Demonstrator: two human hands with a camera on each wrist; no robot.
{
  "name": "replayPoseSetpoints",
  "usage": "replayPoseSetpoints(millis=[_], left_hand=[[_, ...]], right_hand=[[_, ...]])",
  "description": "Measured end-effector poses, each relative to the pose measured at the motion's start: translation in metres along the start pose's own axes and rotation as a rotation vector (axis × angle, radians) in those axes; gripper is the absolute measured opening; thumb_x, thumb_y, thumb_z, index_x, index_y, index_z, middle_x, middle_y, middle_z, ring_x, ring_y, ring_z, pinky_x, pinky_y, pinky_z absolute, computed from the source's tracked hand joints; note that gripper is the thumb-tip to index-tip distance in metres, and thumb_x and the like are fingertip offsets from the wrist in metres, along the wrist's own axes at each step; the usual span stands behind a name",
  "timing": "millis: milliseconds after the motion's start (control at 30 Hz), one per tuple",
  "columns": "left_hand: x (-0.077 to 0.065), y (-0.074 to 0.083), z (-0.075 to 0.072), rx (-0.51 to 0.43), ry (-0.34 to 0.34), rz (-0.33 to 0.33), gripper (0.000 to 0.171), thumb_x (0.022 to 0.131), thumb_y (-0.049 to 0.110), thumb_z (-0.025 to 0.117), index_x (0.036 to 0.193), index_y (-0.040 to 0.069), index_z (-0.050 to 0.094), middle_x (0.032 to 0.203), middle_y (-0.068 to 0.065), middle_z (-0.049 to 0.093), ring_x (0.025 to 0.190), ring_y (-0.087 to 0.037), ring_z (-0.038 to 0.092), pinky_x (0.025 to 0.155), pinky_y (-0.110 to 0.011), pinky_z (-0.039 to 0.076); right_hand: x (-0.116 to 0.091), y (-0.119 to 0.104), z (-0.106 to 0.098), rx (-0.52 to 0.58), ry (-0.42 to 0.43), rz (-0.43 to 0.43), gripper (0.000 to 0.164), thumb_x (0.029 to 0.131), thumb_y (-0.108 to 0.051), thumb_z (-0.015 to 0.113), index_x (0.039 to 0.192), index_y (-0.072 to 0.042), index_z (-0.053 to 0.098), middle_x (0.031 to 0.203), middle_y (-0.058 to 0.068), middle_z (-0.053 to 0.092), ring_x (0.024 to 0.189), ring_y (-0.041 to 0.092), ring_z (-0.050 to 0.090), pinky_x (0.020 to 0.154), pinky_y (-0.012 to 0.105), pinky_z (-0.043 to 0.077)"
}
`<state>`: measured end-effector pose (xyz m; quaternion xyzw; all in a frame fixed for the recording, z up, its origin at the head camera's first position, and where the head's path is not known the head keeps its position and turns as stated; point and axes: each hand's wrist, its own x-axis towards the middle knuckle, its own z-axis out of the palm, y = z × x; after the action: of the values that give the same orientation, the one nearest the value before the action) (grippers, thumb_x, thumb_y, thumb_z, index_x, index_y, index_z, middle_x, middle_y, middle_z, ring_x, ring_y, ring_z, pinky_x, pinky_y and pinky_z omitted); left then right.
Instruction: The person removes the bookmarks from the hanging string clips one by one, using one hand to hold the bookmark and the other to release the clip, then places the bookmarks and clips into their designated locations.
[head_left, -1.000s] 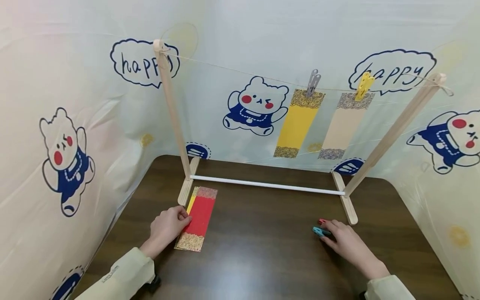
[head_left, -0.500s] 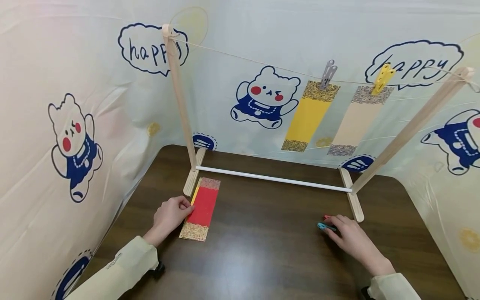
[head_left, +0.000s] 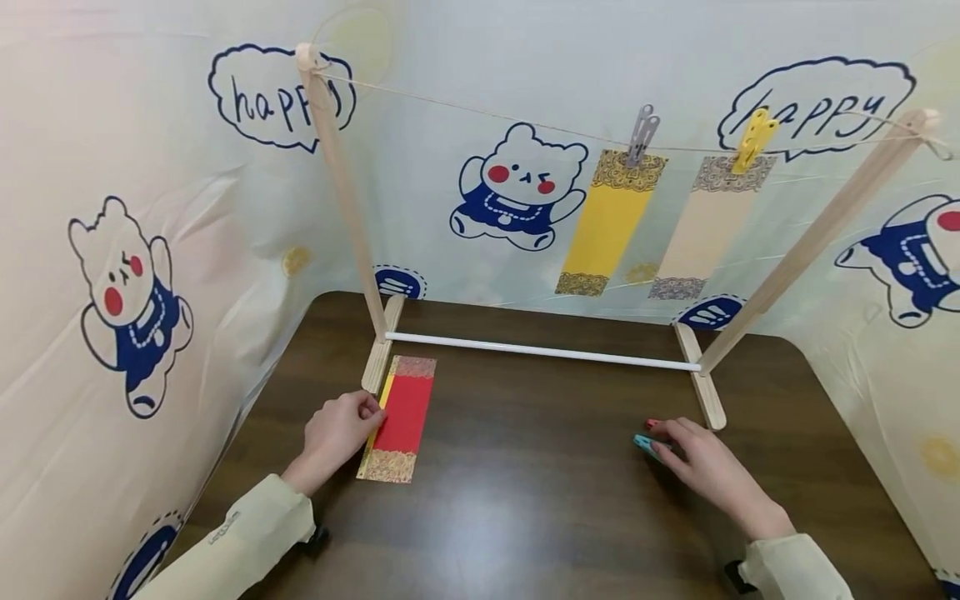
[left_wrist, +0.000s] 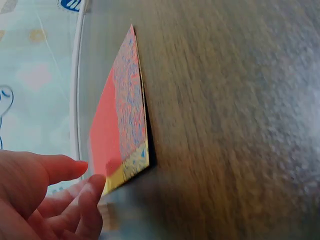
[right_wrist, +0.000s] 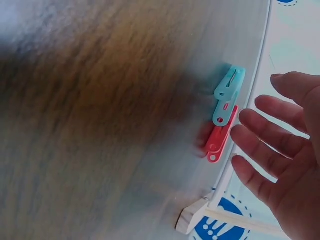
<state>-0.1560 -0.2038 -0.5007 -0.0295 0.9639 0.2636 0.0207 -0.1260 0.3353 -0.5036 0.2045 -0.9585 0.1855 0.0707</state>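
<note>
Touching the red strip (head_left: 406,412) near the left edge of the desk (head_left: 525,442), my left hand (head_left: 337,432) has bent fingers; whether they pinch, I cannot tell. Lacy bands trim it, gold and pinkish. My right hand (head_left: 708,467), relaxed and empty, hovers by the turquoise peg (right_wrist: 227,87) and red peg (right_wrist: 219,136).

Pattern-ended red strip (head_left: 406,412) atop yellow strip (head_left: 387,388), teal clothespin (right_wrist: 228,94) (red clothespin (right_wrist: 219,139) beside)

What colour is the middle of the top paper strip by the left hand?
The middle of the paper strip is red, seen best in the head view.
</note>
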Motion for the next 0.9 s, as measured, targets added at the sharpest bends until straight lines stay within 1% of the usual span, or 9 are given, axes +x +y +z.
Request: replayPoseSetpoints(millis=[67, 133, 267, 367, 467, 567, 667, 767, 900], left_hand=[[-0.001, 0.005, 0.002, 0.027, 0.025, 0.032, 0.014, 0.092, 0.023, 0.077, 0.091, 0.010, 0.071, 0.071, 0.001, 0.065, 0.057, -0.018, 0.054, 0.047, -0.034, 0.044], [-0.001, 0.012, 0.005, 0.050, 0.051, 0.086, 0.014, 0.091, 0.022, 0.078, 0.093, 0.009, 0.072, 0.072, 0.000, 0.067, 0.056, -0.017, 0.055, 0.046, -0.034, 0.044], [0.002, 0.032, 0.011, 0.034, 0.080, 0.167, 0.013, 0.091, 0.022, 0.077, 0.095, 0.011, 0.074, 0.074, 0.000, 0.068, 0.057, -0.016, 0.054, 0.045, -0.033, 0.043], [0.003, 0.043, 0.012, 0.006, 0.092, 0.175, 0.011, 0.092, 0.023, 0.077, 0.096, 0.013, 0.074, 0.073, 0.002, 0.066, 0.056, -0.016, 0.052, 0.045, -0.032, 0.042], [0.005, 0.052, 0.011, -0.018, 0.125, 0.190, 0.012, 0.093, 0.023, 0.076, 0.101, 0.013, 0.076, 0.075, 0.002, 0.067, 0.058, -0.015, 0.053, 0.048, -0.032, 0.044], [0.008, 0.060, 0.010, -0.051, 0.162, 0.222, 0.018, 0.095, 0.025, 0.074, 0.108, 0.013, 0.078, 0.080, 0.001, 0.070, 0.063, -0.015, 0.057, 0.051, -0.033, 0.047], [0.011, 0.069, 0.010, -0.100, 0.192, 0.268, 0.021, 0.096, 0.025, 0.074, 0.112, 0.012, 0.079, 0.086, -0.001, 0.073, 0.068, -0.016, 0.062, 0.054, -0.034, 0.050], [0.015, 0.081, 0.009, -0.137, 0.208, 0.315, 0.016, 0.096, 0.024, 0.074, 0.106, 0.012, 0.079, 0.088, -0.001, 0.075, 0.071, -0.016, 0.065, 0.059, -0.035, 0.053], [0.020, 0.102, 0.008, -0.206, 0.225, 0.359, 0.011, 0.098, 0.023, 0.073, 0.099, 0.013, 0.077, 0.085, 0.000, 0.074, 0.072, -0.016, 0.066, 0.064, -0.037, 0.055]], right_hand=[[0.001, -0.002, 0.000, 0.018, -0.035, 0.019, 0.021, 0.095, -0.014, 0.077, 0.114, -0.008, 0.073, 0.109, 0.003, 0.071, 0.091, 0.017, 0.070, 0.079, 0.042, 0.061], [0.000, -0.004, -0.003, 0.029, -0.057, 0.032, 0.021, 0.096, -0.016, 0.076, 0.115, -0.007, 0.073, 0.110, 0.003, 0.071, 0.094, 0.019, 0.071, 0.081, 0.043, 0.061], [0.000, -0.010, -0.010, 0.034, -0.033, 0.017, 0.017, 0.095, -0.015, 0.077, 0.111, -0.009, 0.074, 0.106, -0.001, 0.071, 0.093, 0.018, 0.071, 0.080, 0.041, 0.061], [0.005, -0.014, -0.014, 0.024, 0.013, -0.038, 0.015, 0.094, -0.013, 0.078, 0.108, -0.011, 0.074, 0.102, -0.006, 0.069, 0.090, 0.012, 0.068, 0.077, 0.037, 0.060], [0.012, -0.019, -0.018, 0.017, 0.050, -0.094, 0.015, 0.093, -0.011, 0.079, 0.107, -0.012, 0.074, 0.101, -0.007, 0.068, 0.087, 0.007, 0.065, 0.074, 0.033, 0.059], [0.020, -0.023, -0.025, 0.015, 0.058, -0.107, 0.015, 0.092, -0.009, 0.079, 0.107, -0.011, 0.074, 0.099, -0.005, 0.069, 0.084, 0.006, 0.064, 0.072, 0.031, 0.059], [0.025, -0.027, -0.037, 0.025, 0.036, -0.084, 0.016, 0.094, -0.010, 0.077, 0.109, -0.010, 0.073, 0.102, 0.000, 0.070, 0.086, 0.011, 0.069, 0.074, 0.035, 0.062], [0.029, -0.030, -0.049, 0.019, 0.025, -0.069, 0.017, 0.095, -0.012, 0.076, 0.111, -0.008, 0.073, 0.105, 0.003, 0.071, 0.091, 0.018, 0.072, 0.079, 0.042, 0.062], [0.032, -0.033, -0.064, -0.010, 0.051, -0.082, 0.018, 0.095, -0.013, 0.076, 0.112, -0.008, 0.073, 0.106, 0.004, 0.072, 0.095, 0.022, 0.071, 0.082, 0.047, 0.061]])
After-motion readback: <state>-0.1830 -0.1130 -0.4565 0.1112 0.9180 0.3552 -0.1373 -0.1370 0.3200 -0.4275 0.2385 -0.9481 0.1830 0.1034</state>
